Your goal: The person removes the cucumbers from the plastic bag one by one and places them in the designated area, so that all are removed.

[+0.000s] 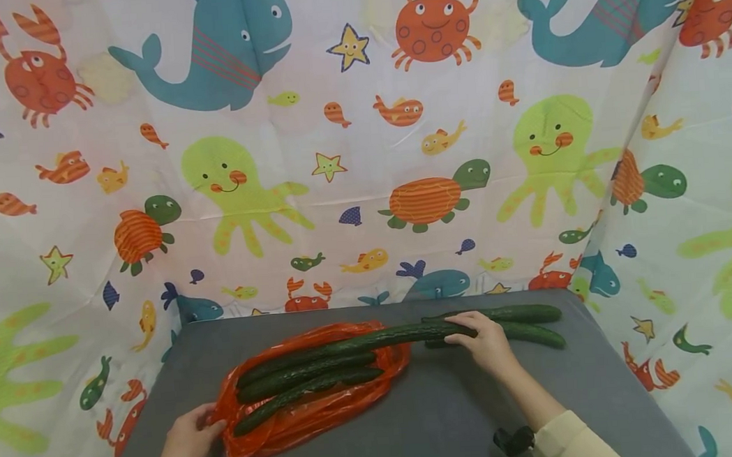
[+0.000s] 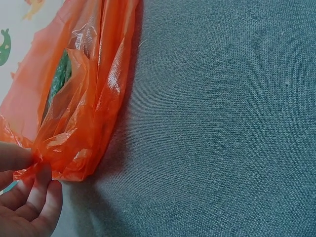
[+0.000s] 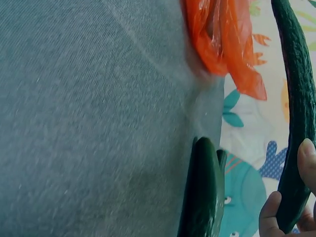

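Note:
My left hand [image 1: 189,438] pinches the gathered end of an orange-red plastic bag [image 1: 309,426], seen close up in the left wrist view. Several dark green cucumbers [image 1: 314,368] lie on the spread bag. With thumb and fingers, my right hand [image 1: 482,340] grips another cucumber [image 3: 299,94] near one end. That cucumber is raised above the table, its far end reaching left over the bag; in the head view it overlaps a cucumber there. Behind and right of my right hand, other cucumbers [image 1: 531,313] lie side by side, partly hidden by the hand.
A grey cloth-covered table [image 1: 428,420] lies beneath everything. Around its back and sides hangs a white curtain [image 1: 368,256] printed with sea animals. A small black device [image 1: 514,442] sits at my right wrist, beside the pale sleeve [image 1: 570,440].

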Demonstrator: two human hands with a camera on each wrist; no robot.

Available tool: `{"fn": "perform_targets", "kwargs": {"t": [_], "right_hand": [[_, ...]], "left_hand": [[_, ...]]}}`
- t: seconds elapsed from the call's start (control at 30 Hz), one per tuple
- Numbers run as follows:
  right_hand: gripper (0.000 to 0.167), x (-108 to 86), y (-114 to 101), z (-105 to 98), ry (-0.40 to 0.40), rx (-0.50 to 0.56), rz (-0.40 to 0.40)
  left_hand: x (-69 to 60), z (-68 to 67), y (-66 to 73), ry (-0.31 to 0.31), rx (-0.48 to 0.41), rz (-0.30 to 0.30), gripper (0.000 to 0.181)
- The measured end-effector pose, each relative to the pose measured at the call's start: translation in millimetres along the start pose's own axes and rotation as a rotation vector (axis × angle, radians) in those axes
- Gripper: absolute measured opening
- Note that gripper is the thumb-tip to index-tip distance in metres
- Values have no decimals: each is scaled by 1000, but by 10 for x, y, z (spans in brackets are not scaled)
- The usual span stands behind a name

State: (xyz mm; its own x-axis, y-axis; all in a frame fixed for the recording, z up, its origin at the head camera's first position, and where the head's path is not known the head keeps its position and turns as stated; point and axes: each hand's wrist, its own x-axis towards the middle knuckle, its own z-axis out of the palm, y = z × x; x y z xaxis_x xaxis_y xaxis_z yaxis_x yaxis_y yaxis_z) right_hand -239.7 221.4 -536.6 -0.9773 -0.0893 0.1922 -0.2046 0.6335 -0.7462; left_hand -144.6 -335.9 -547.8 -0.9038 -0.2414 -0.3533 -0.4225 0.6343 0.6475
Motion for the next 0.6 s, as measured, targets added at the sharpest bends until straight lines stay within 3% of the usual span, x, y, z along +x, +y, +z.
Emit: {"fn": "perform_targets", "kwargs": {"t": [0.6], "right_hand": [[44,-86,380,-393,20,-40,3]], "left_hand": [[5,3,-4,6,3,21,54]]}}
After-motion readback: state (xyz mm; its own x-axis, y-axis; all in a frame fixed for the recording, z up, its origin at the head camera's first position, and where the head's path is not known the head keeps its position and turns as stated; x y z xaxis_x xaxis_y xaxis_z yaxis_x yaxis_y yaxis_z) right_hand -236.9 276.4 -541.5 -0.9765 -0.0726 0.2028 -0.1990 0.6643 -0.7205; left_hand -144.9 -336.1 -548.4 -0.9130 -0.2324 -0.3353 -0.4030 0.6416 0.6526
